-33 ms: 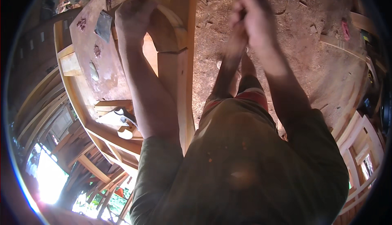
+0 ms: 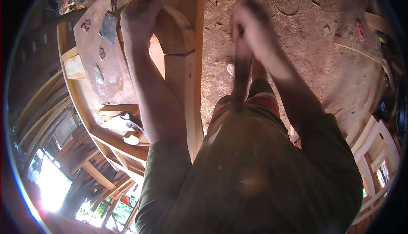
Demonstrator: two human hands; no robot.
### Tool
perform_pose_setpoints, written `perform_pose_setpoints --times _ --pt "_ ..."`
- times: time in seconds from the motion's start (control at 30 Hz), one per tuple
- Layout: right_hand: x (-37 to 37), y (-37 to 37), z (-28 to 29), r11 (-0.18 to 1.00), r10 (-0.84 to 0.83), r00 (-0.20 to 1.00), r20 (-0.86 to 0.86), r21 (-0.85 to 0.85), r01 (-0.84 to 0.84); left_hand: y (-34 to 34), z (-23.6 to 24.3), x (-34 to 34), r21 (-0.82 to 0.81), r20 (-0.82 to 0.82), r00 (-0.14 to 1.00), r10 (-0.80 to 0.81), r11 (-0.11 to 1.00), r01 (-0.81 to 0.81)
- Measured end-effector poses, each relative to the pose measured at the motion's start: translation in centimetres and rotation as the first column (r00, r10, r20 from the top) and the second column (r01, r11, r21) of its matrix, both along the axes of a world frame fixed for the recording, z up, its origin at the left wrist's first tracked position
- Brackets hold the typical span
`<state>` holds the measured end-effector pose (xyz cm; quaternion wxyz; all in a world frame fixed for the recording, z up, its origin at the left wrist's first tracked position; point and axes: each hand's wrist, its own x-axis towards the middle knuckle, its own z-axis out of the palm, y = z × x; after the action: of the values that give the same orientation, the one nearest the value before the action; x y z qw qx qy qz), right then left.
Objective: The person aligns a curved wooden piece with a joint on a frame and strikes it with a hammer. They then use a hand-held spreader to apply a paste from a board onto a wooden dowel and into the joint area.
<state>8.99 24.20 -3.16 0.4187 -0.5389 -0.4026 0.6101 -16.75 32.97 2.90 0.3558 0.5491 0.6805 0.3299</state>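
Observation:
My left hand (image 2: 142, 15) is closed, its fingers curled and mostly hidden, at the far part of a wooden frame (image 2: 180, 76). It lies beside a curved wooden piece (image 2: 182, 23), and what it grips, if anything, cannot be seen. Out over the floor, to the right of the frame, my right hand (image 2: 253, 28) is closed around a long dark stick-like tool (image 2: 243, 68). The tool is smeared by motion; it runs down from the fist toward my lap and a dark part shows above the fist.
Left of my left arm, a stained board (image 2: 108, 72) bears a grey metal plate (image 2: 109, 27). A dark-handled tool (image 2: 129, 119) lies in the frame below it. A cord loop (image 2: 297, 4) and wood strips (image 2: 357, 47) lie on the dusty floor (image 2: 314, 64).
My right hand has shifted a little left, and the tool has swung from slanting to nearly upright in the picture. The left hand has barely moved.

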Motion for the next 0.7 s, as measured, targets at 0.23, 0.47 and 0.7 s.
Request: perform_pose_setpoints --times 0.23,0.47,0.7 --pt "3.7 -5.8 0.6 0.962 -0.013 0.966 -0.258 -0.265 -0.058 -0.5 -0.1 -0.9 -0.004 -0.044 0.999 0.014 1.0 -0.014" --pt "-0.6 -6.4 -2.5 0.857 0.076 0.947 0.311 0.465 -0.222 0.0 -0.2 -1.2 -0.01 -0.026 1.0 -0.003 1.0 0.003" --pt "3.8 -1.0 0.4 0.962 -0.262 0.852 -0.453 -0.05 0.27 -0.3 -0.6 -2.0 -0.033 -0.056 0.998 -0.027 0.999 0.025"
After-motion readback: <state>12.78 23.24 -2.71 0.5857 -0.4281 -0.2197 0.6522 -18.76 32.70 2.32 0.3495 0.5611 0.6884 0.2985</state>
